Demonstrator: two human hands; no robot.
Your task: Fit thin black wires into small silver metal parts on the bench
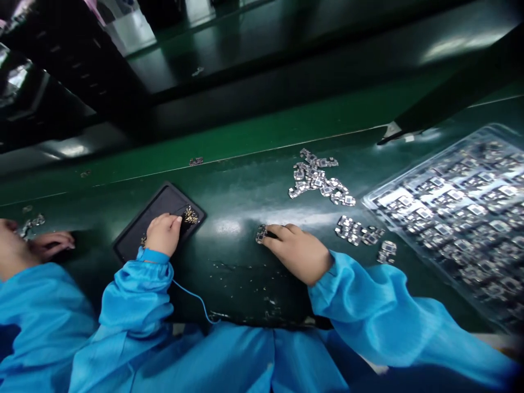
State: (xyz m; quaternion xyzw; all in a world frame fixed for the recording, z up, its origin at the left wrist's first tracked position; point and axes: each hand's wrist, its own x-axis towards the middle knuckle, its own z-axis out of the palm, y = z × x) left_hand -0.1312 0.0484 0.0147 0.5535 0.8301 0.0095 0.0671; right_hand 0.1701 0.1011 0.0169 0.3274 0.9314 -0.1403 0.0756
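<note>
My left hand (pixel 164 234), a blue band round its wrist, is over a black tray (pixel 145 218). Its thumb and forefinger are pinched beside a small heap of tiny gold-coloured parts (pixel 190 215); whatever is between the fingertips is too small to make out. To the right, my right hand (pixel 298 252) grips a small circuit board (pixel 261 234) at the tips of its fingers, low over the green bench. A loose pile of similar circuit boards (pixel 315 177) lies beyond that hand, and several more boards (pixel 355 230) lie to its right.
A clear plastic tray (pixel 413 240) filled with rows of boards stands at the right. At the left edge rests a co-worker's hand (pixel 51 244) near a few boards (pixel 35 222). A blue cord (pixel 196 297) runs from my left wrist. A dark slanted post (pixel 442 93) stands behind.
</note>
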